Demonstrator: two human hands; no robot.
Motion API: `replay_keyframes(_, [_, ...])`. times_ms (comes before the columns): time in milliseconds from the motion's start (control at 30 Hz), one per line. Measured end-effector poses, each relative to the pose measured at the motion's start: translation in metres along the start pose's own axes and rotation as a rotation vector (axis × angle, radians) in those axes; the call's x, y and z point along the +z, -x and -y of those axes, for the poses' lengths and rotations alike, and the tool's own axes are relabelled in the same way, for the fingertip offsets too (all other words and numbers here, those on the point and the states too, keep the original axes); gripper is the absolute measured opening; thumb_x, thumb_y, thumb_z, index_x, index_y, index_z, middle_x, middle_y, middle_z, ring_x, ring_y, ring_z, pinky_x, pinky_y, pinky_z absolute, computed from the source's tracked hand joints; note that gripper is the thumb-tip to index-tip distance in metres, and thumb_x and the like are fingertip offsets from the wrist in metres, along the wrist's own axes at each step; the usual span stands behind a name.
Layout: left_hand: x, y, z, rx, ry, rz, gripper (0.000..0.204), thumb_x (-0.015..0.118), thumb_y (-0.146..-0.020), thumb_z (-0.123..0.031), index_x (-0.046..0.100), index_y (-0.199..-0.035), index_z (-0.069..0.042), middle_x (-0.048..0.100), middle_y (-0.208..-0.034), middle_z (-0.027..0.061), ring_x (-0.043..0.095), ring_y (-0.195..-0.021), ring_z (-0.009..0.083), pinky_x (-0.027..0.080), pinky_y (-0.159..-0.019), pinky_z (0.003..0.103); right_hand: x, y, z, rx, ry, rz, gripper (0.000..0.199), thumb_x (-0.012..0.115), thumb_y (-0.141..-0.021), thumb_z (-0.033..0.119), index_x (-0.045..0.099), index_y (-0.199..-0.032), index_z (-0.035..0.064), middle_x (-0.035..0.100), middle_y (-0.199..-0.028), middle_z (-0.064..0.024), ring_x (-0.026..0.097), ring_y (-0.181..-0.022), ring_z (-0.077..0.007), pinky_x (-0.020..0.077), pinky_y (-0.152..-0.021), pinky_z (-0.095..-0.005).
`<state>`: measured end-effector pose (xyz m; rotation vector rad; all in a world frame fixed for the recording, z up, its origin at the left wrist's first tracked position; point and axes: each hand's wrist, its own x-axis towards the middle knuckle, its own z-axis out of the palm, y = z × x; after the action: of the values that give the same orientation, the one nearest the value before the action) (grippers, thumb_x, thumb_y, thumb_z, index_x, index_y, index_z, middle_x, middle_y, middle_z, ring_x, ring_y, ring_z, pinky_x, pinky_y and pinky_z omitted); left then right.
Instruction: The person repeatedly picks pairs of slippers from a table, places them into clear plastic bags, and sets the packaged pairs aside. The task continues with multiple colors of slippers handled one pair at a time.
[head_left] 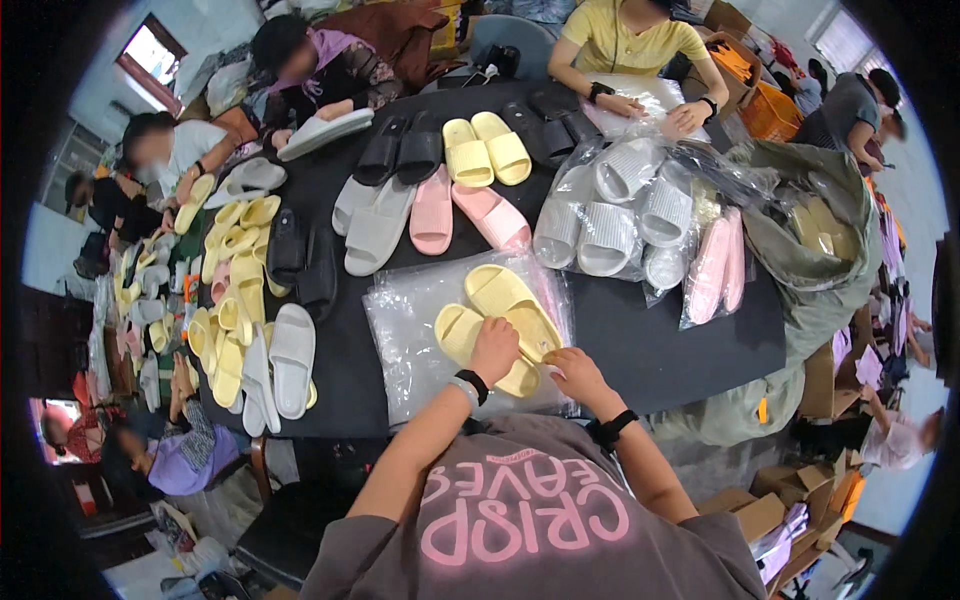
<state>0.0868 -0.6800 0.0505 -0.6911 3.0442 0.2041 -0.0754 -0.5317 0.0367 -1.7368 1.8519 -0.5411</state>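
Note:
Two yellow slippers lie on a stack of clear plastic bags [400,345] right in front of me. My left hand [495,350] is closed on the left yellow slipper [456,330], its fingers resting over the sole's middle. The other yellow slipper [505,300] slants beside it, strap end away from me. At that slipper's heel, my right hand [580,375] has thumb and fingers closed round the edge. A small whitish patch shows by the right thumb; I cannot make out what it is.
Grey, pink, black and yellow slippers [468,155] stand beyond the bags. Bagged grey slippers [606,238] and bagged pink slippers [714,262] lie right, beside a large green sack [830,290]. Loose slippers [293,360] pile up left. Co-workers sit round the black table [690,370].

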Motion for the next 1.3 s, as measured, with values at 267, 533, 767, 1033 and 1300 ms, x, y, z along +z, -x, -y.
replay_keyframes(267, [-0.010,0.003,0.004,-0.278,1.158,0.257,0.017,0.059,-0.089,-0.017,0.059,-0.095,-0.001,0.064,-0.080,0.0056,0.061,-0.067,0.0134,0.046,-0.071,0.028,0.003,0.009,-0.001,0.056,-0.163,-0.165,0.037,0.062,-0.077,0.006,0.054,-0.113,0.0050,0.052,-0.120,-0.0174,0.053,-0.107,-0.0345,0.0445,-0.091,-0.0401])
replay_keyframes(533, [-0.119,0.036,0.036,-0.333,1.261,0.070,0.019,0.057,-0.092,-0.016,0.066,-0.094,0.000,0.058,-0.075,0.0004,0.051,-0.068,0.0073,0.042,-0.063,0.022,0.010,0.007,-0.015,0.166,-0.538,-0.278,0.028,0.056,-0.079,-0.002,0.047,-0.105,0.0017,0.051,-0.105,-0.0161,0.057,-0.098,-0.0278,0.0502,-0.078,-0.0344])
replay_keyframes(767, [-0.190,0.079,0.059,-0.174,1.265,-0.126,0.014,0.055,-0.090,-0.008,0.064,-0.088,0.002,0.059,-0.082,0.0040,0.054,-0.075,0.0106,0.042,-0.068,0.023,-0.005,-0.001,0.008,0.084,-0.396,-0.142,0.042,0.057,-0.077,-0.001,0.047,-0.118,0.0042,0.049,-0.121,-0.0168,0.051,-0.112,-0.0300,0.0443,-0.093,-0.0375])
replay_keyframes(1033, [-0.239,0.105,0.078,-0.144,1.721,-0.511,0.024,0.047,-0.091,-0.020,0.048,-0.074,-0.003,0.043,-0.069,0.0044,0.039,-0.062,0.0145,0.031,-0.059,0.027,0.011,0.001,0.015,-0.136,0.148,0.176,0.051,0.063,-0.078,0.015,0.050,-0.127,0.0154,0.040,-0.142,-0.0077,0.034,-0.133,-0.0262,0.0337,-0.105,-0.0432])
replay_keyframes(1300, [-0.244,0.117,0.107,-0.137,1.847,-0.607,0.025,0.049,-0.091,-0.020,0.046,-0.073,-0.004,0.042,-0.067,0.0045,0.039,-0.062,0.0152,0.031,-0.060,0.028,0.032,-0.003,-0.002,-0.104,0.156,0.243,0.048,0.061,-0.080,0.017,0.051,-0.127,0.0185,0.040,-0.142,-0.0078,0.035,-0.133,-0.0266,0.0343,-0.105,-0.0438])
